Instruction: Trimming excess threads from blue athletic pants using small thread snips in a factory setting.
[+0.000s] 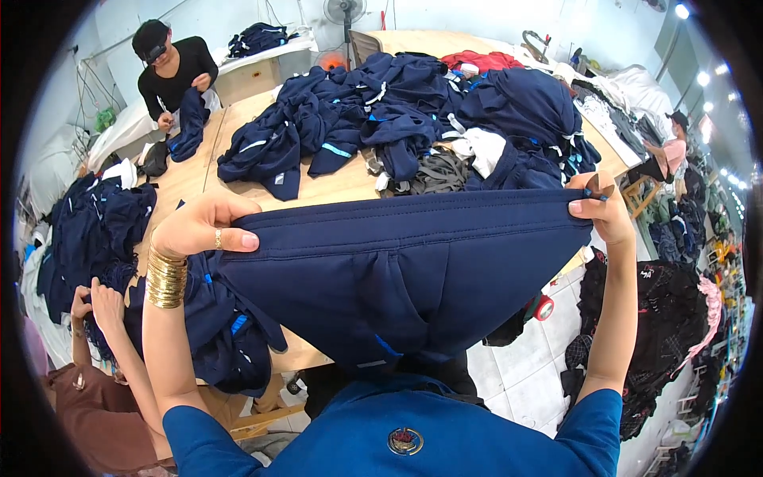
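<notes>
A pair of navy pants is stretched wide in front of me by its stitched waistband, which runs nearly level between my hands. My left hand pinches the left end of the band, thumb on the near side. At the other end, my right hand grips the band between thumb and fingers. A small dark metal blade-like tool also sticks out of the right hand; its exact kind is unclear. Below the band the cloth hangs in folds, with pocket seams and a bright blue strip showing. The lower legs are hidden.
A large heap of navy garments covers much of the wooden table. More navy clothes lie at left, beside a co-worker's hands. Another person handles a garment across the table. Black clothing is piled at right.
</notes>
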`<state>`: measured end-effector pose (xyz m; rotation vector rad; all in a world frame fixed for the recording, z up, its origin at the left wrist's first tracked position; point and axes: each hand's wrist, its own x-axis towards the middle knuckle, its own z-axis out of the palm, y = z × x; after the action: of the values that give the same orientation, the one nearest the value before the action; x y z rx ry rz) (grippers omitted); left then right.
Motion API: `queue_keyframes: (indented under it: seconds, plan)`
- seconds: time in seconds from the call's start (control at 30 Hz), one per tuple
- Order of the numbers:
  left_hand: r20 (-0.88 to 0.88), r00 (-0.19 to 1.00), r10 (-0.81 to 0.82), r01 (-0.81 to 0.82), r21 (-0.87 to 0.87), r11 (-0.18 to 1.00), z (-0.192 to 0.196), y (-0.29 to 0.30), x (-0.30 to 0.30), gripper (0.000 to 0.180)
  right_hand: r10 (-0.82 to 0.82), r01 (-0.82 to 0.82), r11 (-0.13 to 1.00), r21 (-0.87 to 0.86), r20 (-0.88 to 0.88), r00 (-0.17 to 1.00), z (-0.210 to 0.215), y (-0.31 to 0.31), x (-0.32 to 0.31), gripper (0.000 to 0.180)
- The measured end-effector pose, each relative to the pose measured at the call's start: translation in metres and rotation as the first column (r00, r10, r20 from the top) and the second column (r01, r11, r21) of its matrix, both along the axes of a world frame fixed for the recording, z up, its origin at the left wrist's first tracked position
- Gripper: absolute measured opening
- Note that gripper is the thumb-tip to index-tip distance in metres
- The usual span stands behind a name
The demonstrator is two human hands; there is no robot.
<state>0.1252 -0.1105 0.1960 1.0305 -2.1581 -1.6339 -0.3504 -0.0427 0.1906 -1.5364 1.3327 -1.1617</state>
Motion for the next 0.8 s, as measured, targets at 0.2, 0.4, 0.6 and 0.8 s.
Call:
queue_keyframes:
  seconds: [0.2,0.4,0.6,0.8]
  plan:
    - [0.014,0.998,-0.062,0.061,0.042,0.997,-0.006,0.000,-0.015,0.022,0.033,-0.033,0.999,0.006,0.029,0.999,-0.004,-0.003,0.020,0.018]
    - [-0.196,0.909,-0.369,0.324,-0.227,0.918,-0.091,0.023,-0.105,0.057,0.501,-0.519,0.852,-0.070,-0.178,0.847,-0.011,-0.014,0.105,0.021]
    - [-0.361,0.923,-0.132,0.246,0.292,0.924,-0.130,0.060,-0.112,0.037,0.471,-0.463,0.876,0.132,-0.040,0.881,-0.048,-0.021,0.097,0.016]
    - [-0.277,0.958,-0.073,0.103,0.094,0.990,-0.124,0.080,-0.123,0.033,0.232,-0.228,0.969,0.099,-0.030,0.972,-0.072,-0.025,0.106,0.014]
